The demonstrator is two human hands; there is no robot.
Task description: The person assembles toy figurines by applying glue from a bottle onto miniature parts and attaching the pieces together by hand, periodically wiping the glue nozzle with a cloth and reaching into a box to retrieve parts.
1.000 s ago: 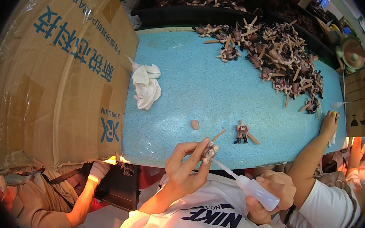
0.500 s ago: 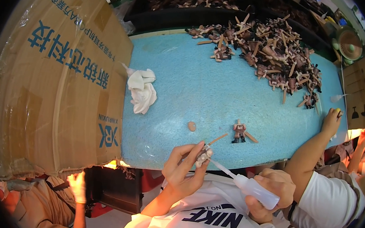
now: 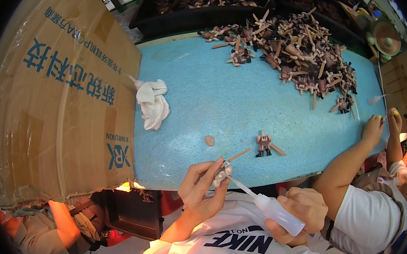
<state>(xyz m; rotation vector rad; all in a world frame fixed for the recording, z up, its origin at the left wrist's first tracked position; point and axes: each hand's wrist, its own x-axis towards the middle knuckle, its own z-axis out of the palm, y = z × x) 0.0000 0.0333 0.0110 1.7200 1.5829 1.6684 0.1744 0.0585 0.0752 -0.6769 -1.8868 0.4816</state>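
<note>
Between the thumb and fingers of my left hand [image 3: 201, 192] is a small toy figure [image 3: 221, 175] with a thin tan blade sticking out. My right hand [image 3: 300, 213] is wrapped round a white squeeze bottle [image 3: 278, 213]. Its narrow nozzle slants up to the left, with the tip at the figure; whether it touches cannot be made out. On the blue mat ahead lies another toy figure [image 3: 263, 144], brown and pink with black feet and a tan blade at its side. A small round tan piece [image 3: 209, 140] lies left of it.
A large cardboard box [image 3: 66, 95] walls off the left side. Beside it lies a crumpled white cloth [image 3: 152, 104]. Many toy figures [image 3: 302, 53] are heaped at the far right of the blue mat [image 3: 192, 87]. Black trays [image 3: 193, 17] stand behind. A co-worker's arm [image 3: 350, 164] rests at the right edge.
The whole view has shifted slightly. The bottle's tip stays at the held figure, and both hands keep their hold. At the right, another co-worker's hand has come up beside the first.
</note>
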